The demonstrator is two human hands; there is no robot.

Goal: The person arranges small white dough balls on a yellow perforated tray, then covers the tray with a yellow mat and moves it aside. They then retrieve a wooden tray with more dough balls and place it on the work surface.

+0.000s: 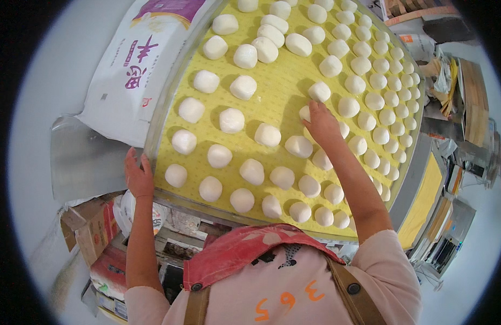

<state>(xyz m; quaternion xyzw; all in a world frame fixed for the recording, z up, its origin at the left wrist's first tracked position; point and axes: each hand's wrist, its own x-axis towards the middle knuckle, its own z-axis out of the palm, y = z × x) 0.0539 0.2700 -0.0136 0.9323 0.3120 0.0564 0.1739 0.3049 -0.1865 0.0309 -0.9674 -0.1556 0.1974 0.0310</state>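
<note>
Many white dough pieces [268,135] lie in rows on a large tray [218,228] lined with perforated yellow mesh. Over the right part of the tray, my right hand [323,122] reaches down with its fingers at a dough piece [305,113], which they partly cover; whether they grip it is unclear. Another dough piece [319,92] sits just beyond the fingertips. My left hand [138,172] is at the tray's left edge, fingers apart, holding nothing. Towards the far side, several dough pieces [271,35] touch one another. My right forearm hides some of the pieces.
A white printed sack [124,77] lies left of the tray, above a metal surface [88,162]. Below are a cardboard box [90,231] and a round white bag [126,211]. On the right stand a yellow-topped tray [423,199] and wooden boards [474,101].
</note>
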